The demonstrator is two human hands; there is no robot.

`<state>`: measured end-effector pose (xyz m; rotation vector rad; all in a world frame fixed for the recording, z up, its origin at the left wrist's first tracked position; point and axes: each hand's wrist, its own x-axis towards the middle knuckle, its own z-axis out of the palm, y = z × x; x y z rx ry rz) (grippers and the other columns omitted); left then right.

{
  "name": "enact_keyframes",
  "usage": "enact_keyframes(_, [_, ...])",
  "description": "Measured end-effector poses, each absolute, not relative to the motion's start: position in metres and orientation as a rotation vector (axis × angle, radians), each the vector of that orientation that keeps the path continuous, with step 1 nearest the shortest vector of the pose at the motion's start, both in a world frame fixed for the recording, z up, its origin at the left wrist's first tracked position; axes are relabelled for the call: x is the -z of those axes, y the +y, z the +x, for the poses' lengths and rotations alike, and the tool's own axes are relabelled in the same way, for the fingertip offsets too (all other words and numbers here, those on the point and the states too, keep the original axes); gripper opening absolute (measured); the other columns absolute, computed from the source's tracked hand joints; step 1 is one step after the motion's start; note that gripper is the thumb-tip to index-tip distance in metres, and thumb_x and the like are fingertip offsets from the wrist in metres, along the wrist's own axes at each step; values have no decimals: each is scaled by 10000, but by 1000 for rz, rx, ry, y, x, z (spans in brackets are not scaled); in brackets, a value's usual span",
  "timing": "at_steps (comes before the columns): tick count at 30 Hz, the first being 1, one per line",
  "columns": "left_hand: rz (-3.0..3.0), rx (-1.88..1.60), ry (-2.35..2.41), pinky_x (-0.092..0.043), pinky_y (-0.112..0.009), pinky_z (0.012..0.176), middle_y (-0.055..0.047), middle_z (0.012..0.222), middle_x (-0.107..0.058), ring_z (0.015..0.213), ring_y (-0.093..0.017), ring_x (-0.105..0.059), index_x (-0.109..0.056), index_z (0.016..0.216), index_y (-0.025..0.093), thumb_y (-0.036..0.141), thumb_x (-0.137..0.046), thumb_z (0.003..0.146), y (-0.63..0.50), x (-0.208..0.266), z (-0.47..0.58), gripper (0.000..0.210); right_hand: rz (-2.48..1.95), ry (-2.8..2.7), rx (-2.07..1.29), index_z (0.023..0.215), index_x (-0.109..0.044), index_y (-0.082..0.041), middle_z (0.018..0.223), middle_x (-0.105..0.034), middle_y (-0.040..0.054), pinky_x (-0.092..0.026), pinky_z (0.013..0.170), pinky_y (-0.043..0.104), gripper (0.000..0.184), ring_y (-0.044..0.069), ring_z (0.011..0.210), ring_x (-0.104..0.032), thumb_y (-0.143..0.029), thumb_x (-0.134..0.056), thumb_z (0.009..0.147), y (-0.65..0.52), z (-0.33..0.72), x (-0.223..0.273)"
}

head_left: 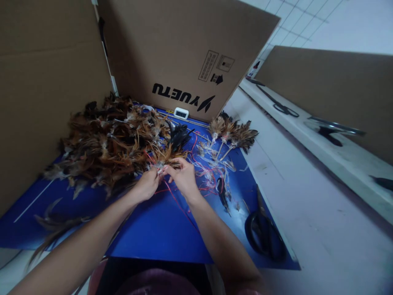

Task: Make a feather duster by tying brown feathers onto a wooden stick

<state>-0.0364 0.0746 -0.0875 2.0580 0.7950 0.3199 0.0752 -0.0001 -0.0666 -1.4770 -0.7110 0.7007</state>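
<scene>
Head view: left hand (147, 183) and right hand (185, 179) are pinching one feather bunch (166, 157), seemingly unfinished; bundles (229, 136) are lying bound, a heap (104, 143) apparently waiting.

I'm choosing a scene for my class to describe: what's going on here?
A person's left hand and right hand pinch the base of a feather bunch, with red string trailing below. On the blue surface, a feather heap lies left, smaller bundles far right, and black scissors near right.
</scene>
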Motion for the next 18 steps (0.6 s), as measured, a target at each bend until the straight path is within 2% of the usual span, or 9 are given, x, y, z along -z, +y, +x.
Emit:
enact_keyframes(3, [2077, -310, 813, -340, -260, 548, -15, 613, -516, 558, -156, -482, -440, 708, 196, 295, -390, 872, 74, 84, -37, 198, -1628, -803, -586, 884, -591, -194, 688, -656, -7, -483, 424, 213, 209, 151, 583, -650, -301, -622, 708, -2, 74, 68])
enact_keyframes(9, [2095, -326, 809, -367, -265, 556, -18, 612, -523, 586, -165, -513, -452, 717, 194, 235, -390, 856, 74, 84, -36, 157, -1851, -971, -377, 917, -600, -197, 753, -659, -3, -513, 620, 253, 202, 142, 689, -626, -308, -565, 753, -5, 72, 63])
enact_keyframes(18, [2007, -323, 826, -381, -279, 566, -25, 658, -550, 627, -182, -525, -487, 737, 188, 307, -427, 801, 72, 82, -36, 149, -1862, -1031, -299, 859, -593, -202, 779, -658, 1, -489, 694, 252, 144, 148, 740, -619, -299, -575, 754, -7, 71, 60])
